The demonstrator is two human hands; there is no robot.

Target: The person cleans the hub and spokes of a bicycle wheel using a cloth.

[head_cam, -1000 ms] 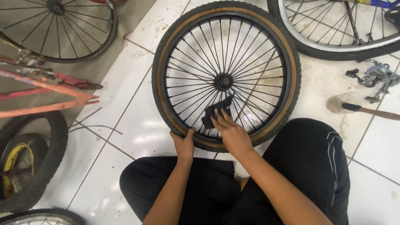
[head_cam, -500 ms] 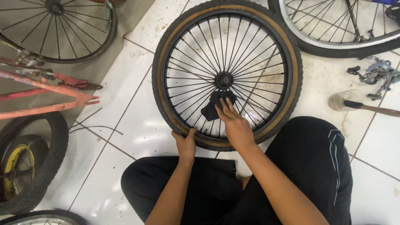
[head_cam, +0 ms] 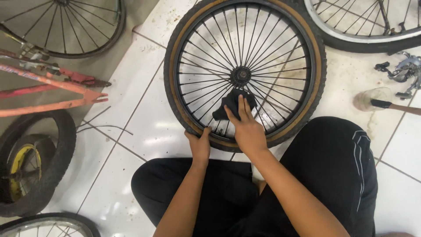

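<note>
A: The right hand lies flat, fingers stretched out, pressing a black rag onto the spokes just below the hub. The left hand is curled over the near rim of the wheel, thumb on the tan sidewall.

B: Where's the wheel lying?

A: Flat on the white tiled floor, right in front of the person's knees.

B: How would it handle?

A: I'd judge it stiff and moderately light. The rubber tyre gives a sure grip at the edge; the thin spokes look easier to bend, so the rim is the better hold. The rag is soft and limp.

B: Anything you can't see?

A: The wheel's top edge is cut off, and the rag hides part of the spokes. The metal parts at the right are hard to make out.
</note>
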